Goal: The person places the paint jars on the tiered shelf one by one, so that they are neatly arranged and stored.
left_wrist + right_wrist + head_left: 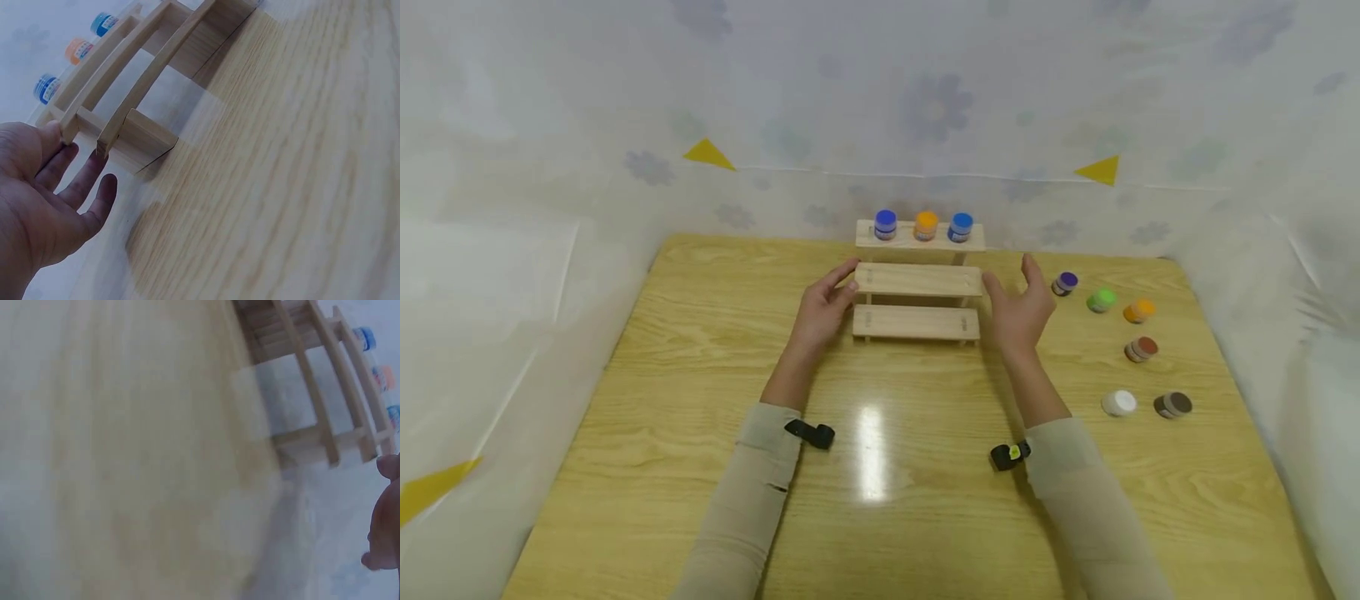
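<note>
A three-tier wooden stand [917, 322] stands near the back of the table. Three paint jars sit on its top tier: a blue-violet jar [885, 225], an orange jar [926, 226] and a blue jar [960, 227]. My left hand [822, 315] holds the left end of the middle tier; in the left wrist view the thumb and fingers meet at that end. My right hand [1022, 312] is beside the stand's right end, fingers spread and holding nothing. Its thumb is close to the middle tier; whether it touches cannot be told.
On the table's right lie several more jars: purple [1064, 283], green [1102, 300], orange [1139, 311], red-brown [1142, 349], white [1120, 403] and dark brown [1173, 405]. Flower-patterned sheeting [940, 108] with yellow triangles hangs behind the wooden table [700, 375].
</note>
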Tool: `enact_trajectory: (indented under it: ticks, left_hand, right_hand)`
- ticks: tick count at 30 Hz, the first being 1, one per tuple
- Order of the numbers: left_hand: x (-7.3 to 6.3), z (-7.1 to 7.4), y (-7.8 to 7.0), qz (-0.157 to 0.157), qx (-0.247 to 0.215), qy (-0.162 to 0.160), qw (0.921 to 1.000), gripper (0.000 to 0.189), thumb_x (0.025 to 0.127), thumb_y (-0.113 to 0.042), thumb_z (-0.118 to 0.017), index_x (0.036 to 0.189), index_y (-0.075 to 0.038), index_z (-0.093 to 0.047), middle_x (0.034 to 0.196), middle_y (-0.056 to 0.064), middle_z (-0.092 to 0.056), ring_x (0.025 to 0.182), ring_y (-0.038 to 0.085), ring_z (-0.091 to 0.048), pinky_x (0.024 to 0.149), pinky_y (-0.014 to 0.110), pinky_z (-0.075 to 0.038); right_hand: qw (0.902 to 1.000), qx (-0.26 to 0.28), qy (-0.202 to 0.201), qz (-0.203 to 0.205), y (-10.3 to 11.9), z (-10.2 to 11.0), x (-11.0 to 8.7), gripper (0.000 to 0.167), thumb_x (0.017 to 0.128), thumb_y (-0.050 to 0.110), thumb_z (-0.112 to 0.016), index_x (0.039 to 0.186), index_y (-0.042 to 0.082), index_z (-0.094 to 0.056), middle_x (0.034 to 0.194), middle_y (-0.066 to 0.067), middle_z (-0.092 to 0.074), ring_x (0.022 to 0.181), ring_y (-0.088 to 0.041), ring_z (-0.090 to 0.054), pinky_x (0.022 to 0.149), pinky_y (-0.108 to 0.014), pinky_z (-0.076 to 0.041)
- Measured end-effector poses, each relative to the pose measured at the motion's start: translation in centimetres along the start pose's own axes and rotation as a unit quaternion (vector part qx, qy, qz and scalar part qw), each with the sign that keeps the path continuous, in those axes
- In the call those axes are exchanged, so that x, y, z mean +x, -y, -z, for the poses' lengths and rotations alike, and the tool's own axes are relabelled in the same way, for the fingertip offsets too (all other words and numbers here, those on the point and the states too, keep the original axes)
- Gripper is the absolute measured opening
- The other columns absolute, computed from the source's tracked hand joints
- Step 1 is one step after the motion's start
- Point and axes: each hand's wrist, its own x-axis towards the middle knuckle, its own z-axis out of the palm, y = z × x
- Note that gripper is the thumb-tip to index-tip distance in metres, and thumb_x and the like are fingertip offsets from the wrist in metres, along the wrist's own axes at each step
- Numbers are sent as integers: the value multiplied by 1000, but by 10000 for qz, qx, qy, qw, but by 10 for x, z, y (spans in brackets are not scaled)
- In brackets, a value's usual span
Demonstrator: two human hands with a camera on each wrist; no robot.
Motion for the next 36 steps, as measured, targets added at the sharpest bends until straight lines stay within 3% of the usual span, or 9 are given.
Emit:
enact_trajectory:
  ticks: [7,15,19,25,32,36]
  left_hand:
    - [0,1,1,75,13,-11,10000,49,110,-27,-60,158,-21,-53,163,-5,-48,132,27,-61,109,50,-51]
    - [1,2,-1,17,55,-18,10000,47,110,-28,-61,157,-22,-55,161,-6,-50,129,26,-63,108,49,-52]
    - [1,2,-1,49,52,-8,10000,46,110,-27,-61,155,-25,-56,161,-5,-50,128,27,-63,108,51,-52]
    - [-2,-1,-4,100,-9,21,9999,46,111,-20,-58,157,-21,-54,163,-2,-48,136,29,-59,109,56,-49]
    - [-16,-6,-32,171,-65,52,9998,47,111,-11,-57,157,-9,-52,161,6,-51,135,32,-59,110,59,-47]
    - [-9,-3,-16,34,-30,6,10000,46,111,-19,-59,157,-15,-54,158,3,-54,133,30,-61,109,57,-49]
  right_hand:
    - [9940,-913,-156,-575,-33,19,4,85,98,42,-77,165,10,-36,166,-18,-38,155,-39,-30,128,-47,-25]
    - [9891,-584,-466,-1271,-57,34,20,85,99,39,-76,167,12,-33,169,-11,-36,157,-19,-28,127,-28,-22]
    - [9879,-564,-648,-1292,-66,38,30,85,101,34,-74,168,9,-29,171,-11,-31,158,-17,-24,127,-24,-19]
    - [9861,-813,-941,-1102,-72,44,45,72,103,30,-71,163,7,-40,164,-16,-43,155,-26,-34,127,-32,-27]
    - [9831,-770,-910,-1387,-73,48,51,65,105,33,-66,163,11,-42,160,-12,-50,152,-22,-38,126,-32,-28]
    - [9825,-838,-1058,-1282,-71,43,55,45,105,28,-66,146,10,-62,135,-10,-65,124,-19,-56,107,-29,-44]
